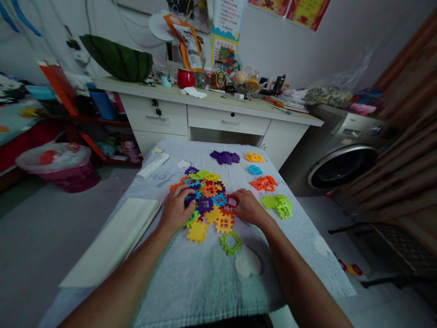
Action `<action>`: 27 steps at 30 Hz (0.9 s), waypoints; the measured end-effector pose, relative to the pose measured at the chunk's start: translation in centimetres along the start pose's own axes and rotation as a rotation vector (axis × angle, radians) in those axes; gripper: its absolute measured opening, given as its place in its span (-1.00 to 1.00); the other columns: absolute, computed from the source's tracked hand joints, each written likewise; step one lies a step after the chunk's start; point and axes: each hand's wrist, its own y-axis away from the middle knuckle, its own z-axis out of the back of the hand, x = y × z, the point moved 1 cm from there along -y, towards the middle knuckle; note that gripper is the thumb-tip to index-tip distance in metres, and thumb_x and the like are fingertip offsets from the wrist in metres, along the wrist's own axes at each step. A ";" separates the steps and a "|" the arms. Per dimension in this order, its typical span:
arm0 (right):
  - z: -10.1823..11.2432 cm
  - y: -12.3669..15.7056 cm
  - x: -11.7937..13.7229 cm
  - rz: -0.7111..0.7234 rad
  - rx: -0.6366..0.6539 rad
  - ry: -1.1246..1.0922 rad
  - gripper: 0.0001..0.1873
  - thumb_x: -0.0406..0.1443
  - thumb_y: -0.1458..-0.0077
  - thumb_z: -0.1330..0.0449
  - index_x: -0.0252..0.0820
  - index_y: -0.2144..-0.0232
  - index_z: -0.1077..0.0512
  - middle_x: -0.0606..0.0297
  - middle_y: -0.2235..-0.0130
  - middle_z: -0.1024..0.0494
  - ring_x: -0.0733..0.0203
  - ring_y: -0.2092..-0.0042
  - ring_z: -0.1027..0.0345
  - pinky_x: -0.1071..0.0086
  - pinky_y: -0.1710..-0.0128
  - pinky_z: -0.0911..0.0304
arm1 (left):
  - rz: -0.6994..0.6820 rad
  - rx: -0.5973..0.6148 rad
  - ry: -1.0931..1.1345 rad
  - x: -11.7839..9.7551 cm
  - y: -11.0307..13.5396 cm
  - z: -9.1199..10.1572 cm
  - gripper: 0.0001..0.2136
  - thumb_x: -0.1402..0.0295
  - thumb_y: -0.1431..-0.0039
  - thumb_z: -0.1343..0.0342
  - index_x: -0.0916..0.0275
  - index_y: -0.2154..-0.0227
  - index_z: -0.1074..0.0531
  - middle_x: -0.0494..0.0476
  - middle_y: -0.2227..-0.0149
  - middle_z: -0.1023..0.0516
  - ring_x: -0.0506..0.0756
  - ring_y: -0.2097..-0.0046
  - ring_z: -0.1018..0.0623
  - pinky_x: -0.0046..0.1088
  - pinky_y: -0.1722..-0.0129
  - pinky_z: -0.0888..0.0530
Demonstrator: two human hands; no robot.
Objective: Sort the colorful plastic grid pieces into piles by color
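Observation:
A mixed heap of plastic interlocking building pieces (205,204) in several colours lies mid-table. My left hand (175,209) rests on its left side, thumb and fingers apart over dark blue and purple pieces, partly hiding them. At the heap's right edge, my right hand (248,206) has its fingertips closed on a red square building piece (233,201) with an open middle. Nearer me lie a yellow piece (197,231) and a green frame piece (231,243). Sorted by colour beyond and to the right are purple (225,157), yellow (254,157), blue (254,170), orange (264,183) and green (278,205) groups.
A light blue cloth (205,282) covers the table. On the left are a folded white sheet (112,241) and a long white box (153,166). Behind stands a white desk (225,119) bearing a cut watermelon (118,58) and jars. A washing machine (334,132) is at right.

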 end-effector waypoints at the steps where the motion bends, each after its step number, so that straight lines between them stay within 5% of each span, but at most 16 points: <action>1: -0.3 -0.1 -0.1 0.000 0.009 -0.006 -0.65 -0.35 -0.04 -0.26 -0.21 0.07 -0.46 0.12 0.09 -0.49 0.11 0.05 -0.31 0.30 0.04 -0.16 | 0.002 0.002 -0.001 0.0 0.0 0.0 -0.75 0.29 -0.12 -0.04 0.20 0.17 -0.48 0.20 -0.03 -0.45 0.23 -0.05 -0.46 -0.13 -0.11 -0.37; 13: -1.0 -0.1 -0.9 -0.058 -0.022 -0.065 -0.60 -0.34 0.03 -0.30 -0.20 0.07 -0.43 0.18 0.16 -0.45 0.15 0.12 -0.28 0.33 0.10 -0.17 | 0.014 0.017 -0.004 -0.1 0.0 0.0 -0.75 0.28 -0.12 -0.03 0.19 0.16 -0.48 0.19 -0.04 -0.45 0.23 -0.06 -0.46 -0.13 -0.12 -0.36; 21: 2.0 -0.4 -4.4 -0.233 -0.274 0.055 -0.62 -0.27 -0.03 -0.29 -0.25 0.08 -0.41 0.06 0.09 -0.43 0.04 0.06 -0.28 0.22 0.02 -0.19 | 0.012 0.019 0.000 -0.1 0.0 0.0 -0.74 0.27 -0.13 -0.03 0.18 0.15 -0.48 0.19 -0.05 -0.45 0.23 -0.06 -0.45 -0.12 -0.12 -0.36; 27: 2.5 -0.6 -6.8 -0.329 -0.341 0.096 -0.66 -0.26 -0.01 -0.30 -0.24 0.14 -0.43 0.09 0.12 -0.44 0.02 0.07 -0.29 0.19 0.00 -0.19 | 0.009 0.025 0.006 0.0 -0.1 0.0 -0.75 0.26 -0.13 -0.03 0.17 0.16 -0.48 0.18 -0.05 -0.45 0.22 -0.06 -0.46 -0.13 -0.12 -0.37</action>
